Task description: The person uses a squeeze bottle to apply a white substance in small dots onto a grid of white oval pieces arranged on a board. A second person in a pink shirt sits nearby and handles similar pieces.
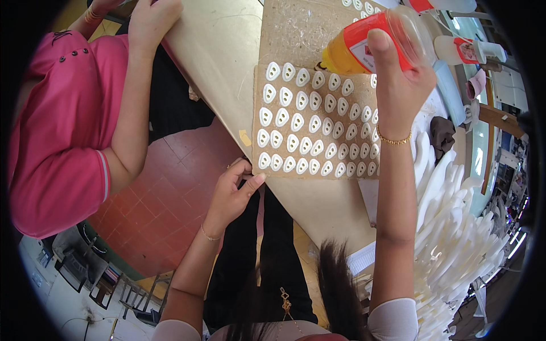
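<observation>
To the R of the work, a big heap of white curved pcs crowds up near the person's R forearm; above it sit a dark cloth, a folded light-blue item & a clear bottle w/ red label. On the L, a co-worker in a pink top sits close, one hand over the table edge. Dark hair hangs into view low down. The R hand is clamped round a red-labelled bottle w/ yellow contents, tilted, lower end pointing down-L over the brown board; bottle & hand hide some of the board's upper R, can't tell if the tip touches anything. The L hand, well apart from the R, has thumb & fingers at the board's near L corner. Rows of white two-holed pcs lie on the board. Surface: beige table, approx. smooth, slanting edge. Room: red tile floor, stools etc. lower L, wooden strip far R
</observation>
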Demonstrator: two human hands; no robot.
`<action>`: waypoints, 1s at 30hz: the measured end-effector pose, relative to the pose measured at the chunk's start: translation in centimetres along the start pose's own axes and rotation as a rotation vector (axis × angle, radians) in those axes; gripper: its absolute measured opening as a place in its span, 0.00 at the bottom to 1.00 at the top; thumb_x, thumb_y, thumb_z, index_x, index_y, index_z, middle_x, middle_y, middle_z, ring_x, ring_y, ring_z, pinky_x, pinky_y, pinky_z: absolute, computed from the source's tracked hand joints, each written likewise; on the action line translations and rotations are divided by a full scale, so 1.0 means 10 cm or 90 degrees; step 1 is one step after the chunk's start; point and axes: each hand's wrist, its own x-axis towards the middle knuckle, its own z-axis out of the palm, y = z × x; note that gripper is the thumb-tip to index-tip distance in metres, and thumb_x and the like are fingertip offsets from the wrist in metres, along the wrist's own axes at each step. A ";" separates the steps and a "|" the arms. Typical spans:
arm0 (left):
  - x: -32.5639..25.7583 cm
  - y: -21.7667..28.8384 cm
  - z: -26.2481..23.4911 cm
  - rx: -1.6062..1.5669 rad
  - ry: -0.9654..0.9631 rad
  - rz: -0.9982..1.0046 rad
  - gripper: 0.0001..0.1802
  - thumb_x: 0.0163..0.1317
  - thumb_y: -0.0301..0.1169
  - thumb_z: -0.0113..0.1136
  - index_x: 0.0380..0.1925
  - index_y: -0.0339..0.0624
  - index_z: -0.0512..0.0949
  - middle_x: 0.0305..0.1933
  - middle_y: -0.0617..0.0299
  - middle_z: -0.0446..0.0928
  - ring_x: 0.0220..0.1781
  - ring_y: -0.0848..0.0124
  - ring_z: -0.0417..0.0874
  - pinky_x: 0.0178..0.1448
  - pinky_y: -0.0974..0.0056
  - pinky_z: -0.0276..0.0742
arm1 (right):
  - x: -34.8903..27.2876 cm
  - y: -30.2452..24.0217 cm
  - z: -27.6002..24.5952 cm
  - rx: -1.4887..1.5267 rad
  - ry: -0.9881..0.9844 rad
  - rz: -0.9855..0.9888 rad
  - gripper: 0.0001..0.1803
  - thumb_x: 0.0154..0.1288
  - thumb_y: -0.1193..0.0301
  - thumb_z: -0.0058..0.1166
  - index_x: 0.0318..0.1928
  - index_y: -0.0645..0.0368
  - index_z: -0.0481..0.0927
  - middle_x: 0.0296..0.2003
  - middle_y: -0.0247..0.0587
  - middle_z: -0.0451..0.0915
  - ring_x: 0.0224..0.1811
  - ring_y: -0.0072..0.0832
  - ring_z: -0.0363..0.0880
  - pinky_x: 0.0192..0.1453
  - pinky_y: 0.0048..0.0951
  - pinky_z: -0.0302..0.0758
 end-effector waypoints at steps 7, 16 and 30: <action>0.00 -0.02 0.00 0.003 0.000 0.009 0.11 0.65 0.32 0.60 0.37 0.33 0.77 0.38 0.62 0.73 0.43 0.74 0.75 0.52 0.68 0.70 | -0.01 0.10 0.11 0.037 -0.013 0.082 0.24 0.61 0.59 0.66 0.49 0.66 0.81 0.38 0.31 0.82 0.36 0.15 0.76 0.43 0.19 0.74; 0.01 -0.04 0.01 0.004 0.007 0.010 0.12 0.64 0.33 0.61 0.37 0.33 0.77 0.37 0.62 0.73 0.42 0.74 0.73 0.52 0.68 0.70 | -0.06 0.06 0.08 -0.012 -0.017 0.067 0.22 0.60 0.60 0.66 0.47 0.65 0.81 0.36 0.32 0.82 0.34 0.16 0.77 0.42 0.20 0.75; 0.00 -0.04 -0.03 0.037 -0.002 -0.007 0.11 0.64 0.33 0.61 0.36 0.33 0.77 0.37 0.61 0.74 0.42 0.72 0.75 0.52 0.67 0.70 | -0.30 -0.16 0.09 0.025 -0.066 -0.030 0.24 0.41 0.62 0.78 0.37 0.62 0.84 0.32 0.36 0.84 0.32 0.22 0.82 0.36 0.23 0.77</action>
